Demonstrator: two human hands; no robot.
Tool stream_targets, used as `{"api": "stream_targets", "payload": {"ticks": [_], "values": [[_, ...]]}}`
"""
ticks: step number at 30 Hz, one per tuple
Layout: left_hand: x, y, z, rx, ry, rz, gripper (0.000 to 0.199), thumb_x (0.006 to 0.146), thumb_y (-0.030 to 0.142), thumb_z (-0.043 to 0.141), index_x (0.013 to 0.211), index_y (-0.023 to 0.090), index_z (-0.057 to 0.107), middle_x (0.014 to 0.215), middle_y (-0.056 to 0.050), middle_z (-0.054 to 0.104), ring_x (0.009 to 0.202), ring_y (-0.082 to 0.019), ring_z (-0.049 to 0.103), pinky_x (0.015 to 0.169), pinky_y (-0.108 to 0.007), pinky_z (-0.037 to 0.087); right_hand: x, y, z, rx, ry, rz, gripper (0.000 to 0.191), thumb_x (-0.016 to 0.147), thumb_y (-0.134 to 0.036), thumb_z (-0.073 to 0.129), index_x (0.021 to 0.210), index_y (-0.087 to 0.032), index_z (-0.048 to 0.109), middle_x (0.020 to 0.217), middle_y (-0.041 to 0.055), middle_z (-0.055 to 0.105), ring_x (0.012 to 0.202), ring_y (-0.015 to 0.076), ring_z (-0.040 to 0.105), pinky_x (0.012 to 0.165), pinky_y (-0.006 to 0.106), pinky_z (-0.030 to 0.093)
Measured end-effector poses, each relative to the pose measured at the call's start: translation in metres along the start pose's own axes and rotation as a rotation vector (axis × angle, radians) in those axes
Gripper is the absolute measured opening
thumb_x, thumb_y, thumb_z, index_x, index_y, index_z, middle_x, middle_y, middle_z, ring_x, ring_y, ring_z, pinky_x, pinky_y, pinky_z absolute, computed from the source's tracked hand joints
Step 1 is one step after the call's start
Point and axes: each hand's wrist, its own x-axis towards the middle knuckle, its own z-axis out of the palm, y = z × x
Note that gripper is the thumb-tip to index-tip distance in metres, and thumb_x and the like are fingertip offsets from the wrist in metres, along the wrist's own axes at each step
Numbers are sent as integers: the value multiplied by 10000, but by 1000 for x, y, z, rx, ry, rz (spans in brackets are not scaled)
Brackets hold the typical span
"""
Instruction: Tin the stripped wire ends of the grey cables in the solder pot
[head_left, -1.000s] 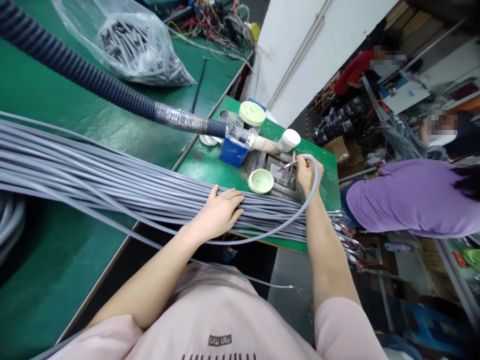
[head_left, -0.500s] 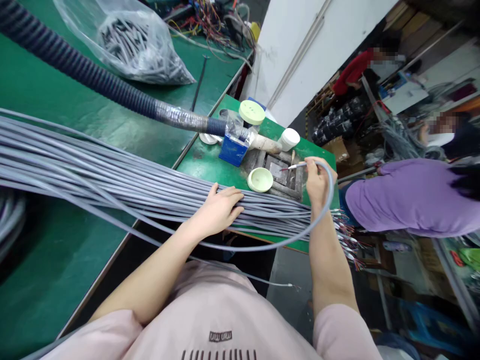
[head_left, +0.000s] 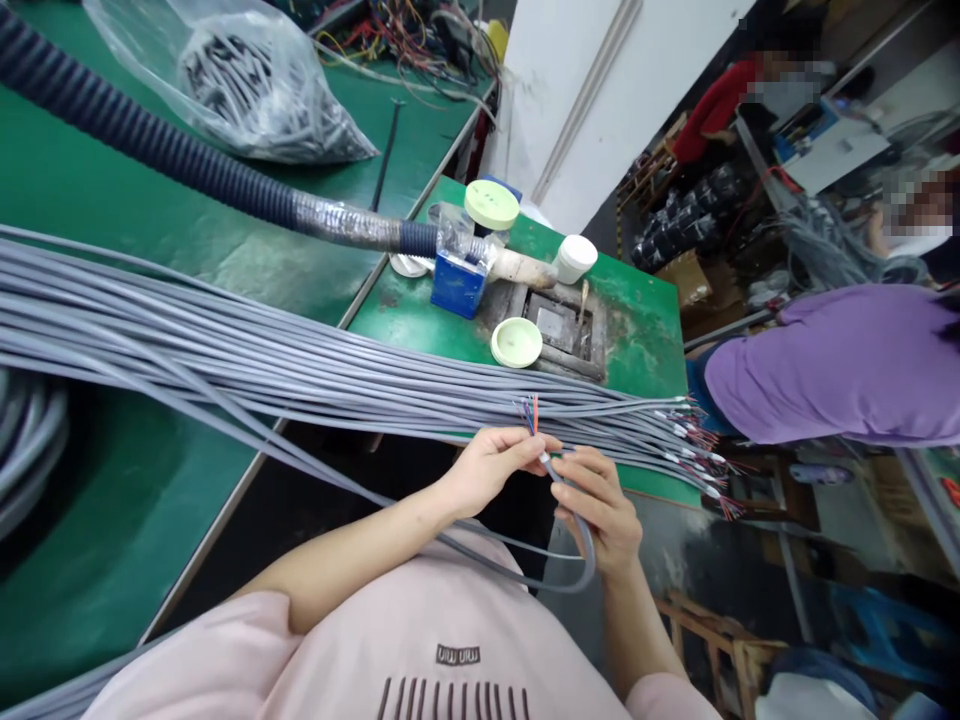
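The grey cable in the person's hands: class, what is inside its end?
Thin coloured wires stick out of the end of the grey cable, held by the left hand and right hand. Further along, the cable's covering hides the wires, so their number cannot be seen.

Head-worn view, looking forward and down

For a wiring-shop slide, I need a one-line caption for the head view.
Left hand and right hand hold a grey cable with coloured wires exposed, beside a grey cable bundle on a green bench.
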Motion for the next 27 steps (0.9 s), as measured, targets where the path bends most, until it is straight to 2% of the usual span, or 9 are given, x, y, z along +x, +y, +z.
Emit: {"api": "stream_targets", "payload": {"ticks": [6, 11, 19, 24, 27], "values": [[-6, -3, 9, 151, 60, 63, 366, 732, 504, 704, 700, 141, 733, 642, -37, 667, 631, -120, 568, 651, -244, 452, -19, -8, 1, 90, 32, 62, 366, 876, -209, 590, 1230, -300, 607, 1177, 84, 681, 1086, 253, 596, 903, 541, 489], [-9, -11, 10, 243, 86, 112, 346, 775, 461, 668, 638, 145, 702, 758, -66, 714, 767, -173, 635, 714, -267, 457, -29, -8, 3, 144, 49, 83, 389, 871, -189, 592, 1246, -295, 600, 1207, 91, 664, 1077, 254, 596, 919, 547, 470], [-13, -19, 7, 219, 93, 148, 311, 815, 387, 647, 613, 152, 675, 755, -56, 709, 838, -177, 645, 787, -263, 457, -33, -12, 4, 146, 45, 84, 432, 858, -162, 600, 1268, -300, 584, 1218, 89, 657, 1085, 250, 588, 941, 539, 451], [-14, -22, 7, 192, 61, 170, 317, 827, 385, 638, 618, 150, 678, 719, -55, 687, 780, -164, 631, 780, -269, 461, -32, -15, 4, 114, 49, 74, 441, 848, -157, 610, 1261, -310, 588, 1192, 82, 671, 1073, 243, 596, 950, 530, 447], [-15, -23, 6, 188, 49, 185, 317, 830, 386, 638, 620, 152, 680, 740, -61, 688, 818, -177, 641, 775, -271, 462, -32, -18, 5, 104, 56, 76, 432, 852, -169, 606, 1258, -316, 589, 1183, 77, 678, 1064, 237, 600, 947, 525, 451]]}}
